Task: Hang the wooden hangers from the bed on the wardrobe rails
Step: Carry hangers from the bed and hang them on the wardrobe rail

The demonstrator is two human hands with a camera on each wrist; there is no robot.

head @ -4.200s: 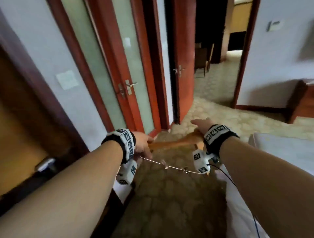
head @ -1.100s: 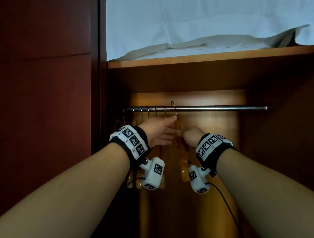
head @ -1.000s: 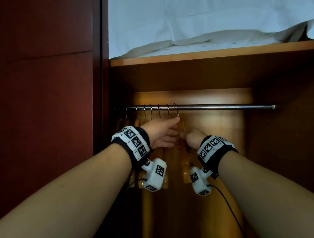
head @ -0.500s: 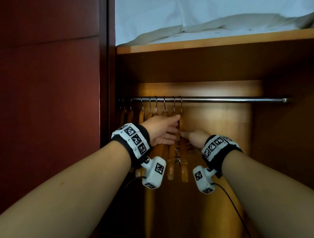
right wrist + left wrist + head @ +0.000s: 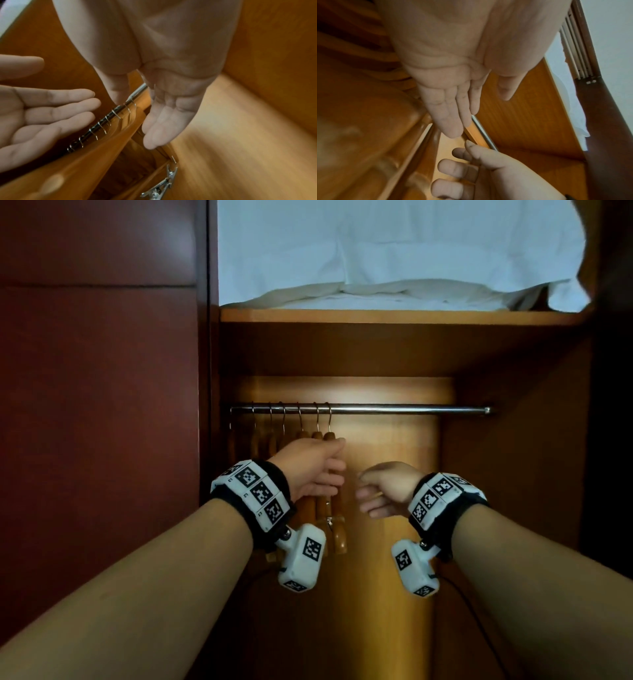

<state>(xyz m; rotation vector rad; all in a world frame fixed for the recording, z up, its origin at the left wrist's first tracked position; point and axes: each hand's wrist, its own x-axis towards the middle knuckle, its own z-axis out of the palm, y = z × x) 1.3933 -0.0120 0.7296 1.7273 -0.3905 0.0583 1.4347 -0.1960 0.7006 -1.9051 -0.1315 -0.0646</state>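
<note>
Several wooden hangers (image 5: 322, 508) hang by their metal hooks at the left end of the steel wardrobe rail (image 5: 394, 409). My left hand (image 5: 339, 463) lies with straight fingers against the rightmost hangers; the left wrist view shows that hand (image 5: 476, 111) flat and holding nothing. My right hand (image 5: 364, 489) hovers a little to the right of the hangers, fingers relaxed and empty. In the right wrist view the right hand (image 5: 135, 121) is spread above the hooks on the rail (image 5: 102, 121), with a hanger's metal clip (image 5: 161, 185) below.
A wooden shelf (image 5: 394, 317) above the rail carries white bedding (image 5: 376, 261). A dark red wardrobe panel (image 5: 102, 422) stands on the left. The right stretch of the rail bears no hangers, and the wardrobe's side wall (image 5: 513, 457) closes it in.
The hanger that both hands carried from the bed now hangs on the rail. My right hand has let go of it and drawn back to the right; the left hand stays against the hangers.
</note>
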